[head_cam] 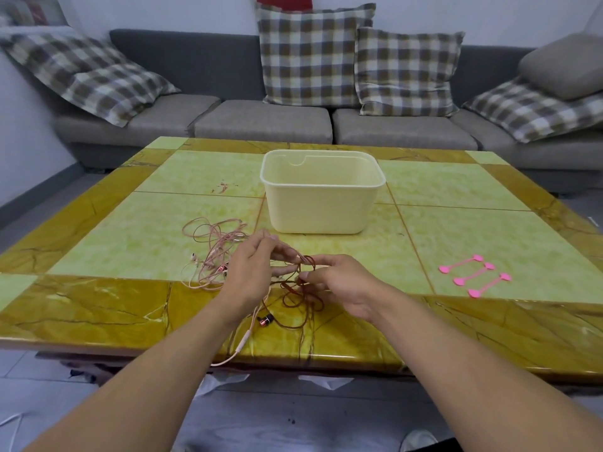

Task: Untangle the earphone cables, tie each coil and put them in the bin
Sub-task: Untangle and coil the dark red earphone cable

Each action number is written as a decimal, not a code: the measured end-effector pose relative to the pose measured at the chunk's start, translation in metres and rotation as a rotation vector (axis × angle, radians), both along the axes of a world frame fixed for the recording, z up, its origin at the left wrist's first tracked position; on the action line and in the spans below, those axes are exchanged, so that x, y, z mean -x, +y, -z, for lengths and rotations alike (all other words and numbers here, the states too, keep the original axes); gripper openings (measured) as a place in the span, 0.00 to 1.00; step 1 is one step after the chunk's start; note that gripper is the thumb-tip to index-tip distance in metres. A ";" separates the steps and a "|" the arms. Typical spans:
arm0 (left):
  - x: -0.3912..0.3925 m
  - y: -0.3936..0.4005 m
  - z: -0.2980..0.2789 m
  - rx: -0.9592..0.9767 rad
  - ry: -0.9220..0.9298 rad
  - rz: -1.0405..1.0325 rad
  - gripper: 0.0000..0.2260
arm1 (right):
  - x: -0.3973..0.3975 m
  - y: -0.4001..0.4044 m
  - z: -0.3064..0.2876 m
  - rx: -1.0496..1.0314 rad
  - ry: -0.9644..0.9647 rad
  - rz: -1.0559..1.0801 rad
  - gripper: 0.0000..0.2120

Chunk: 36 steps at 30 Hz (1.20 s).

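A dark red-brown earphone cable (295, 300) lies in loose loops near the table's front edge. My left hand (253, 272) and my right hand (339, 283) both pinch its strands a little above the table, close together. A pink earphone cable (213, 247) sits tangled to the left of my left hand, and one pale strand (243, 344) runs off the front edge. A red earbud (265, 320) lies below the hands. The cream bin (321, 194) stands upright behind the hands, with nothing visible inside. Three pink cable ties (474, 275) lie at the right.
The yellow-green tiled table (130, 243) fills the middle of the view. A grey sofa (261, 122) with checked cushions stands behind it. White scraps lie on the floor under the table's front edge.
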<state>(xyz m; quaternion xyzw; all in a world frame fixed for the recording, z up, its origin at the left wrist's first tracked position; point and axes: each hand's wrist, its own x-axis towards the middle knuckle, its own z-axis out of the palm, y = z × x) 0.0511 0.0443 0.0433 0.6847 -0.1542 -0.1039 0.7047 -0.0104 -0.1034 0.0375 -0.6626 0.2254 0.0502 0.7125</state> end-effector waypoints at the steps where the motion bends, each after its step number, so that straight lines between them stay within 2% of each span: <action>1: -0.001 0.000 0.000 0.010 0.017 -0.003 0.13 | -0.001 0.001 0.001 0.001 0.001 -0.004 0.11; 4: -0.006 0.001 0.002 0.028 0.068 -0.062 0.15 | -0.002 -0.002 0.000 0.021 -0.011 0.006 0.06; 10: -0.014 0.006 0.002 0.132 0.250 -0.183 0.11 | -0.002 -0.005 -0.004 -0.037 -0.109 -0.024 0.08; 12: -0.017 0.009 0.003 0.128 0.288 -0.258 0.14 | -0.005 -0.005 -0.003 -0.065 -0.109 0.030 0.08; 16: -0.036 0.023 0.016 0.111 0.392 -0.456 0.18 | -0.008 -0.009 0.001 0.012 -0.029 0.266 0.07; 20: -0.043 0.032 0.028 -0.163 0.212 -0.516 0.12 | -0.008 -0.025 -0.005 0.047 -0.080 0.442 0.12; 23: -0.045 0.033 0.033 -0.287 0.094 -0.447 0.09 | -0.009 -0.038 -0.014 0.092 -0.159 0.601 0.15; 26: -0.046 0.035 0.038 -0.394 0.014 -0.368 0.08 | -0.010 -0.049 -0.019 0.025 -0.224 0.719 0.14; 29: -0.045 0.037 0.040 -0.478 -0.043 -0.311 0.07 | -0.004 -0.045 -0.019 0.358 -0.214 0.654 0.10; 31: -0.043 0.036 0.038 -0.524 -0.092 -0.307 0.06 | 0.001 -0.031 -0.018 0.581 -0.306 0.526 0.03; 32: -0.041 0.035 0.037 -0.542 -0.116 -0.310 0.06 | 0.002 -0.023 -0.017 0.646 -0.351 0.396 0.01; 34: -0.038 0.032 0.037 -0.543 -0.150 -0.302 0.06 | 0.000 -0.008 -0.007 0.804 -0.359 0.013 0.07; 36: -0.038 0.032 0.037 -0.543 -0.175 -0.291 0.10 | -0.005 0.009 0.008 1.079 -0.270 -0.319 0.16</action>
